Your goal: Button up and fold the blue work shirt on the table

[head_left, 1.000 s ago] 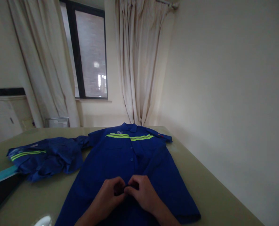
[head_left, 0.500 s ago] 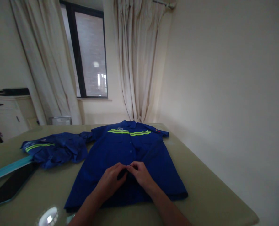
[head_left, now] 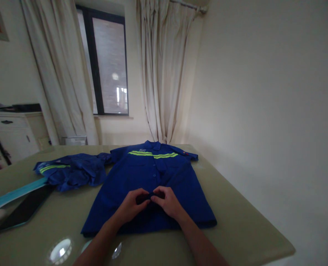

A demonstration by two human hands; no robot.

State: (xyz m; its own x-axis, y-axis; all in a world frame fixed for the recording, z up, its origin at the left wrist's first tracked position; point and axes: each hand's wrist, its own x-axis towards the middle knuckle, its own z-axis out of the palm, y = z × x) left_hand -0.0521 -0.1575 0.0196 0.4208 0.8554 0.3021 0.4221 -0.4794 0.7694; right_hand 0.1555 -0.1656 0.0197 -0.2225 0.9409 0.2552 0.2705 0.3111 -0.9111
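A blue short-sleeved shirt [head_left: 130, 171] with yellow-green stripes across the chest lies face up, its collar at the far side and its hem near me. My left hand [head_left: 133, 204] pinches the shirt's front placket below the visible buttons. Right beside it, my right hand [head_left: 166, 201] pinches the same strip of cloth, with the fingertips of both hands almost touching. The cloth between the fingers is slightly raised, and any button there is too small to make out.
The pale green table [head_left: 235, 221] carries a crumpled blue garment [head_left: 80, 171] on the left. Nearer me are a light-blue strip [head_left: 20, 192] and a dark flat object [head_left: 27, 208]. A wall runs along the right, with a curtained window [head_left: 111, 66] behind.
Both hands still pinch the placket, with the fingers slightly shifted and more arched. The whole view has moved a little, showing more of the left side.
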